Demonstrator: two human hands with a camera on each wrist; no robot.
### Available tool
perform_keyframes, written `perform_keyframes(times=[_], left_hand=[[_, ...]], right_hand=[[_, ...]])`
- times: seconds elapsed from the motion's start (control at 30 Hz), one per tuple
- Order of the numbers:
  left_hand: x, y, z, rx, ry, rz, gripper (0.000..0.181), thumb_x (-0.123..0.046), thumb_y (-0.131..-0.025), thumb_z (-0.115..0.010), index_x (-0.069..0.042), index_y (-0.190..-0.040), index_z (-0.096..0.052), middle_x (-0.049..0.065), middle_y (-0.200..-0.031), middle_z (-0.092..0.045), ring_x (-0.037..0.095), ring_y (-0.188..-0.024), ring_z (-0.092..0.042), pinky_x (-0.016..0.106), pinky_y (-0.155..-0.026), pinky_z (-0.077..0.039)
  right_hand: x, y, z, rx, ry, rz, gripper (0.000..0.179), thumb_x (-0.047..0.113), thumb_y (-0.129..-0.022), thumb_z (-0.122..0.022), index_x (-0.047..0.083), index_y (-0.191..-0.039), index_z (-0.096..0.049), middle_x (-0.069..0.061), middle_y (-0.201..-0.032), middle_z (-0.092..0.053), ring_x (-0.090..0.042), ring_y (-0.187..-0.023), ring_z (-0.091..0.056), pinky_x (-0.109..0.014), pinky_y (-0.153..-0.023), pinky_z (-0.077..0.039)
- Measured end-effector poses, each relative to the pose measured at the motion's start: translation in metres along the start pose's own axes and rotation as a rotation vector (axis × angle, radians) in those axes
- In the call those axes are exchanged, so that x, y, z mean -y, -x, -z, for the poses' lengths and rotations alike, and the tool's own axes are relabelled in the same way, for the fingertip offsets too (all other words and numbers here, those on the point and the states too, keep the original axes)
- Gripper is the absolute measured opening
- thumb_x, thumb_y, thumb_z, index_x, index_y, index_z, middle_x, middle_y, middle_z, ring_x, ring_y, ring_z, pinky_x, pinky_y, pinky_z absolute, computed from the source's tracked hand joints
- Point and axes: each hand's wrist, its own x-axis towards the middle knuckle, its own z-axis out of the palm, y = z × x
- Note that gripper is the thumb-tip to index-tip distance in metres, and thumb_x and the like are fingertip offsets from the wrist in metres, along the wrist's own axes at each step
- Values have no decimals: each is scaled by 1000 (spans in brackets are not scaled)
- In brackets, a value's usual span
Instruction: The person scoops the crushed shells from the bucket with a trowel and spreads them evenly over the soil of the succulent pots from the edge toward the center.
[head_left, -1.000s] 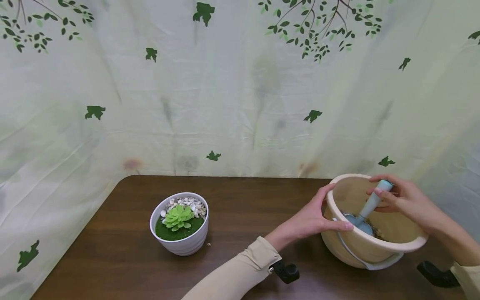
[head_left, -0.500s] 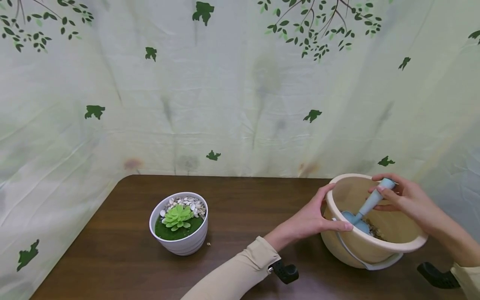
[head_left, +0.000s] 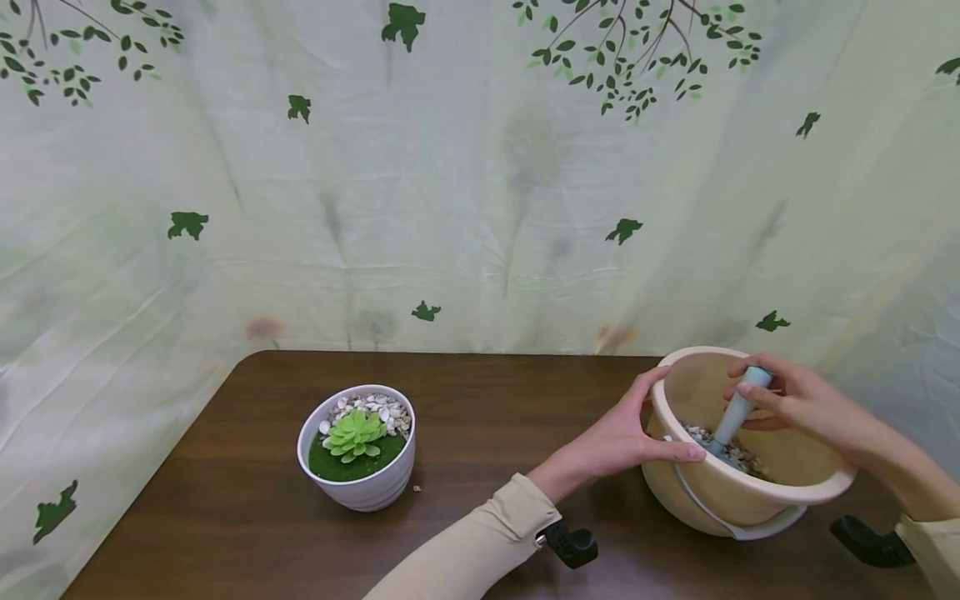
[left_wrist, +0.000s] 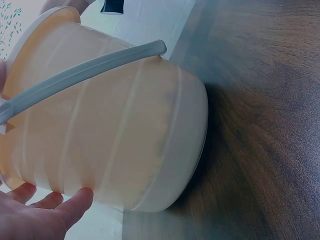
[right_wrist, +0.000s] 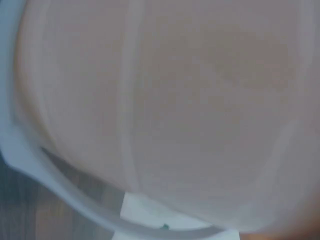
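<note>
A cream bucket (head_left: 690, 500) stands at the table's right side. My left hand (head_left: 618, 437) holds its left side, thumb on the rim; its fingers lie against the wall in the left wrist view. My right hand (head_left: 817, 408) pinches the upper handle of a small blue shovel (head_left: 737, 417), which leans inside the bucket. The shovel's blade is mostly hidden among small stones (head_left: 746, 460) at the bottom. The bucket's pale bail handle (left_wrist: 85, 72) hangs down its front. Only the blurred bucket wall (right_wrist: 200, 100) and bail fill the right wrist view.
On the left of the brown table (head_left: 510, 400) stands a white pot (head_left: 363, 496) with a green succulent (head_left: 356, 435), green ground cover and pale stones. A small crumb (head_left: 417, 488) lies beside it. A leaf-printed curtain (head_left: 465, 183) hangs behind.
My right hand has shifted slightly left and the shovel stands steeper. Its blade, plainly seen before, is now mostly out of sight among the stones. My left hand stays on the bucket.
</note>
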Motion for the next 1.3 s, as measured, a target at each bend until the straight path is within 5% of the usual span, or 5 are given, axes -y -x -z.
perform_keyframes(times=[0.37,0.67,0.87,1.03,1.3], left_hand=[[4,0,-1,20,27,2,91,-22,-83,-79,-40,-151,-23,-6,-146,-35,4,-125,-38,32,-96,-41],[4,-2,-3,6,8,-2,92,-24,-81,-81,-42,-150,-24,-7,-146,-36,4,-126,-37,31,-94,-41],[3,-2,-3,1,10,4,92,-24,-80,-82,-43,-150,-24,-7,-146,-36,4,-128,-36,33,-96,-40],[3,-2,-3,4,10,1,93,-23,-80,-82,-43,-150,-24,-7,-145,-37,4,-127,-36,35,-99,-38],[1,-3,-2,1,11,-1,94,-22,-80,-82,-43,-150,-24,-13,-147,-33,3,-130,-33,39,-102,-36]], right_hand=[[3,-8,-7,-32,-124,-249,48,16,-104,-50,-18,-132,-31,-27,-115,-64,-22,-91,-69,-43,-76,-56],[1,1,1,-160,-257,-125,32,16,-105,-48,-13,-118,-43,-2,-100,-71,-20,-84,-70,-40,-71,-57],[-2,11,8,-249,-552,-15,9,6,-102,-51,0,-106,-55,-7,-97,-74,-21,-82,-71,-39,-67,-56],[-7,23,16,-259,-712,60,15,2,-103,-45,-1,-102,-59,-13,-97,-72,-20,-91,-71,-37,-71,-55],[-14,35,32,-241,-848,-13,22,5,-105,-40,1,-102,-61,-14,-100,-72,-23,-92,-71,-36,-74,-56]])
